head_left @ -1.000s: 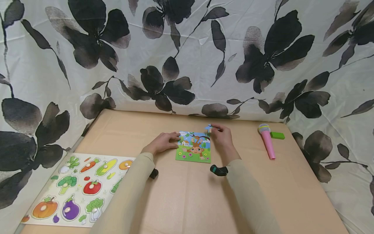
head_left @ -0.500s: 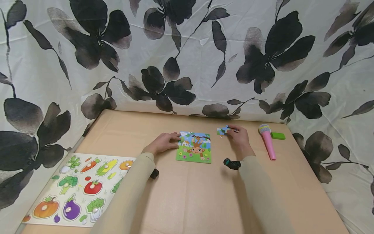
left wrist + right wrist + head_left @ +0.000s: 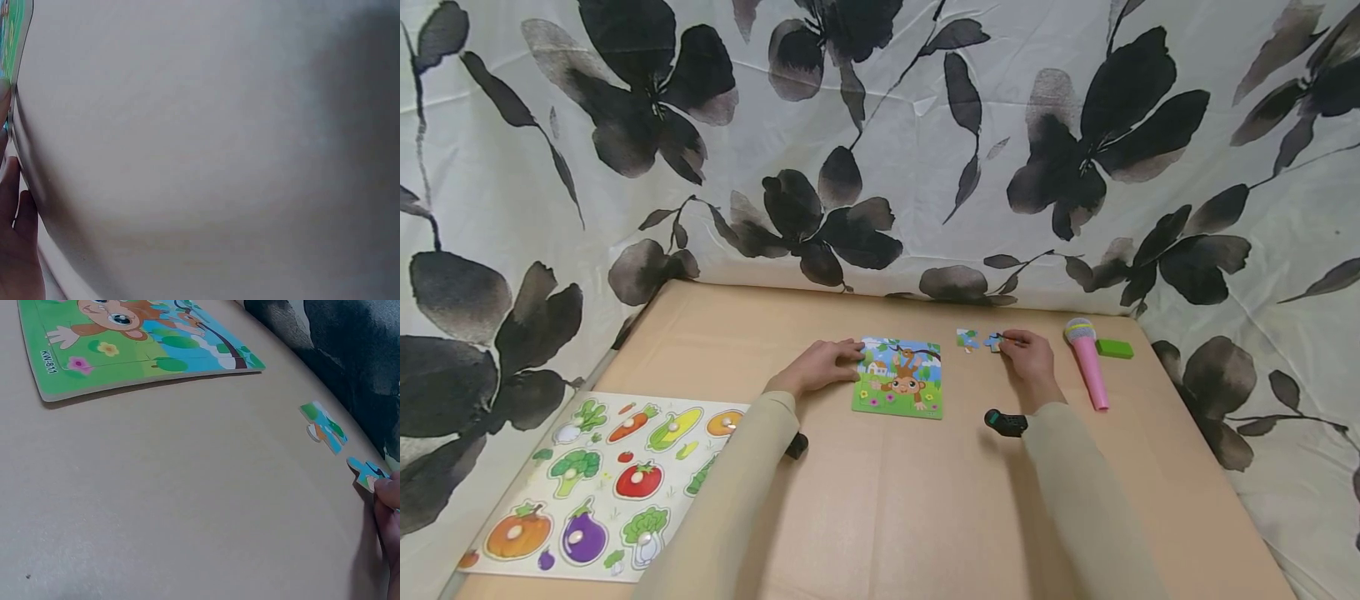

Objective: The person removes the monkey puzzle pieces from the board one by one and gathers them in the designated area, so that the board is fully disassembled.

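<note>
A square jigsaw puzzle [image 3: 897,379] with an upside-down monkey on it lies mid-table; its picture also shows in the right wrist view. My left hand [image 3: 820,367] rests at its left edge, fingertips against the board; in the left wrist view only part of this hand [image 3: 19,231] shows at the frame's edge. To the right of the puzzle, my right hand [image 3: 1032,360] pinches a small blue puzzle piece [image 3: 992,342] between thumb and finger. Another loose puzzle piece [image 3: 967,338], blue and green, lies on the table just left of it.
A pink toy microphone [image 3: 1087,367] and a green block [image 3: 1114,348] lie at the right. A white vegetable puzzle board [image 3: 602,408] is at the front left, partly behind the left sleeve. A floral cloth [image 3: 917,133] hangs behind the table [image 3: 880,500].
My right hand has moved right, away from the monkey puzzle. One puzzle piece now lies apart on the table, while the hand carries the other further right. My left hand stays put.
</note>
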`<state>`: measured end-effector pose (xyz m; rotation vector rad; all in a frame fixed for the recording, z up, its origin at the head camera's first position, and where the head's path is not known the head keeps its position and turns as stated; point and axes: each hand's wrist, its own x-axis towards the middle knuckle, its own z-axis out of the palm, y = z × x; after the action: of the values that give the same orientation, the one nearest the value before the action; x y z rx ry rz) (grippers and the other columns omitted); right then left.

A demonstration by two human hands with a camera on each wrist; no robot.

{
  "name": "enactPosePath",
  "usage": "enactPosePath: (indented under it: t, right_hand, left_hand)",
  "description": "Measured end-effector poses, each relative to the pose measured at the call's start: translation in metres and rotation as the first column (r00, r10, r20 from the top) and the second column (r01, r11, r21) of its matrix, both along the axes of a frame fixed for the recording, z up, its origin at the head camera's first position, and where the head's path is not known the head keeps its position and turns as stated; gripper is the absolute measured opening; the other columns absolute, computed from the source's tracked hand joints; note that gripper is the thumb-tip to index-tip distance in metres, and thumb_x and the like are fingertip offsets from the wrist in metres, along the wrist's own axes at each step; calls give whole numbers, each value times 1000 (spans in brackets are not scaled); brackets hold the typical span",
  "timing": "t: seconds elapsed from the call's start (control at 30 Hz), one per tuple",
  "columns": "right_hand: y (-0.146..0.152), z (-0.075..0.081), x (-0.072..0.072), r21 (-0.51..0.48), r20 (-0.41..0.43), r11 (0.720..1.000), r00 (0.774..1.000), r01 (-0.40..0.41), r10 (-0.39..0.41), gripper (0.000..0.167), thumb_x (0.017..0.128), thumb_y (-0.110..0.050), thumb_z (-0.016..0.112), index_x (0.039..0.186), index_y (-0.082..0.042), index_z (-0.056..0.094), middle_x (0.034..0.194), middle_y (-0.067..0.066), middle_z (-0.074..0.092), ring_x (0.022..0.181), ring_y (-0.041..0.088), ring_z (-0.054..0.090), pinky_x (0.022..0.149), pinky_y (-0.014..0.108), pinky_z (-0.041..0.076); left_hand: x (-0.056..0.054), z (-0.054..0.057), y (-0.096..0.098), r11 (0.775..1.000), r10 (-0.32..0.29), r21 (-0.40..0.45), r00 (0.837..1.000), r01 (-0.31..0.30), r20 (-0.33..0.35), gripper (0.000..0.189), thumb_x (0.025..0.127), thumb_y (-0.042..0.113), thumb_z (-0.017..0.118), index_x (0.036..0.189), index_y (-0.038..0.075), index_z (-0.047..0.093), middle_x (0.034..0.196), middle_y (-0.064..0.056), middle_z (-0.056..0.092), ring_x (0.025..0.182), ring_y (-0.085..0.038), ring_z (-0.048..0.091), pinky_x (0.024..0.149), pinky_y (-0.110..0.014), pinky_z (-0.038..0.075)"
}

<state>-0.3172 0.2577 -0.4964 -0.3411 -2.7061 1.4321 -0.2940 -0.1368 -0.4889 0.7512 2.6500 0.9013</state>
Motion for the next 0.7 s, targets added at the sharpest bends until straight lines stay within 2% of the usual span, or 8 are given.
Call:
enactPosePath:
  t: [0.2, 0.43, 0.7]
  right_hand:
    - [-7, -1, -3, 33, -22, 999, 1000, 19, -18, 32, 94, -15, 65, 122, -1, 66, 119, 19, 62, 102, 27, 52, 84, 32, 42]
    - [-10, -1, -4, 108, -1, 994, 1000, -21, 21, 33, 96, -19, 62, 124, -2, 65, 113, 20, 61, 100, 32, 52, 83, 37, 42]
    - [-11, 1, -2, 120, 18, 992, 999, -34, 32, 30, 95, -15, 63, 122, -1, 67, 120, 21, 62, 106, 32, 53, 93, 42, 42]
  left_hand:
    - [1, 1, 0, 1000, -2, 3, 1000, 2, 0, 46, 91, 25, 71, 132, 6, 62, 148, -4, 48, 144, -23, 31, 118, -44, 23]
    - [0, 1, 0, 1000, 0, -1, 1000, 0, 6, 46, 91, 26, 71, 132, 7, 62, 148, -3, 47, 144, -21, 31, 118, -43, 23]
    - [2, 3, 0, 1000, 5, -2, 1000, -5, 13, 46, 91, 25, 70, 133, 7, 62, 148, -4, 47, 144, -22, 31, 118, -44, 23]
